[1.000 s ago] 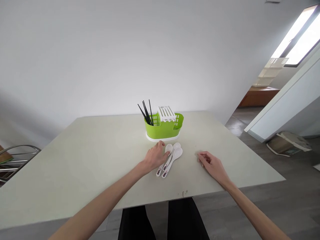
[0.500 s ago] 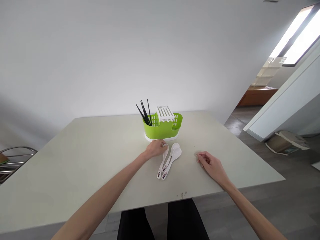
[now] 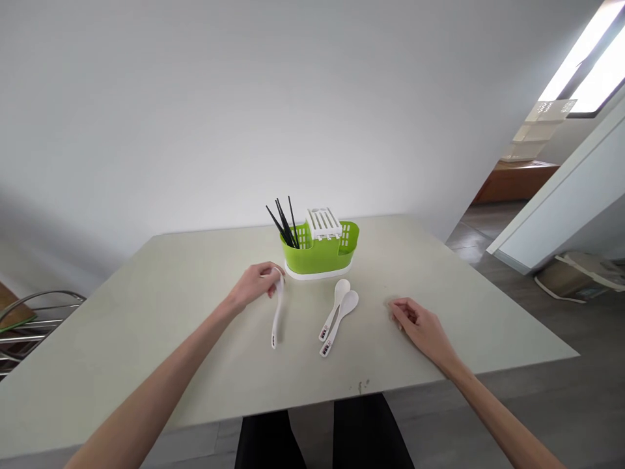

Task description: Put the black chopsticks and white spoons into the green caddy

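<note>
My left hand (image 3: 261, 280) is closed on the bowl end of a white spoon (image 3: 277, 317), whose handle points toward me, left of the other spoons. Two more white spoons (image 3: 342, 309) lie side by side on the table, bowls away from me and partly overlapping. To their right my right hand (image 3: 413, 319) rests on the tabletop with its fingers curled together; whether anything is in them is hidden. Behind the spoons stands a green utensil holder (image 3: 312, 259) with a white slotted top (image 3: 323, 223). Several black chopsticks (image 3: 286, 228) lean in its left compartment.
The pale table (image 3: 195, 260) meets a white wall (image 3: 293, 111) at the back. A metal rack (image 3: 39, 322) is beyond the table at far left. On the floor at right sits a brown bin-like container (image 3: 576, 277). Small dark marks (image 3: 360, 385) show near the front edge.
My left hand has moved left with one spoon, taking it away from the other two. My right hand stays in about the same place. The view has shifted slightly.
</note>
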Motion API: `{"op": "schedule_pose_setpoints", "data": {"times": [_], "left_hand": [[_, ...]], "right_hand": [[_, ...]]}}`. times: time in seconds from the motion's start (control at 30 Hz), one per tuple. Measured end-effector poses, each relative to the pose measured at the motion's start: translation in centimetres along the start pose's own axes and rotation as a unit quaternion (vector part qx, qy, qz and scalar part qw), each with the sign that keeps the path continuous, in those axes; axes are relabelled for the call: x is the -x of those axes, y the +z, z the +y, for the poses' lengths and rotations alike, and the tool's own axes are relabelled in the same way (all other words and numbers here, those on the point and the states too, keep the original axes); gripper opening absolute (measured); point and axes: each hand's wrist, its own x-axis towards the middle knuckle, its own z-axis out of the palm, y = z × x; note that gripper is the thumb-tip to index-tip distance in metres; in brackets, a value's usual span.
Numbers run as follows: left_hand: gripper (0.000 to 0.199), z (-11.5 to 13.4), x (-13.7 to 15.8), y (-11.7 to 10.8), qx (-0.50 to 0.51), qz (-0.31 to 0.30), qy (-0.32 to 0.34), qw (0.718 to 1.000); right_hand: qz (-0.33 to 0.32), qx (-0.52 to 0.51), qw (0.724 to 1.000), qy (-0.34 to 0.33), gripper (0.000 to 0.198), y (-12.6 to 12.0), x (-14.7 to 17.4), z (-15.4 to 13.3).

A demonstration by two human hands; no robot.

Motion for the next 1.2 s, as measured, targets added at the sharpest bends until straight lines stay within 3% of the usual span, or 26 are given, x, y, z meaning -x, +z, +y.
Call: {"op": "schedule_pose_setpoints", "data": {"times": [0.1, 0.2, 0.27, 0.37, 0.53, 0.7, 0.93, 1.2], "left_hand": [[0.015, 2.8, 0.1, -3.7, 0.053, 0.153, 0.065, 0.985], [0.01, 5.9, -0.4, -6.3, 0.138, 0.297, 0.139, 0.934], [0.008, 7.2, -1.1, -7.0, 0.152, 0.344, 0.168, 0.911], [0.01, 7.7, -2.6, -6.6, 0.14, 0.369, 0.183, 0.9], [0.013, 6.2, -5.2, -3.7, 0.14, 0.354, 0.183, 0.906], [0.016, 4.9, -5.8, -1.4, 0.126, 0.276, 0.195, 0.932], [0.019, 2.8, -5.9, -1.0, 0.09, 0.182, 0.159, 0.966], [0.024, 1.0, -6.9, -1.1, 0.089, 0.115, 0.152, 0.978]], "right_hand": [[-0.001, -0.005, 1.0, 0.004, 0.051, 0.0, 0.0, 0.1], [-0.003, -0.004, 1.0, 0.006, 0.048, 0.0, 0.0, 0.3], [-0.004, 0.001, 1.0, 0.004, 0.047, 0.1, 0.0, 0.4], [-0.004, 0.005, 1.0, -0.006, 0.048, 0.1, -0.1, 0.5], [-0.001, -0.004, 1.0, -0.012, 0.05, 0.2, -0.2, 0.5], [-0.004, -0.008, 1.0, -0.004, 0.05, 0.1, -0.2, 0.1], [-0.01, -0.008, 1.0, -0.003, 0.051, -0.1, 0.0, 0.0], [-0.013, -0.004, 1.0, 0.0, 0.048, 0.2, -0.1, 0.9]]}}
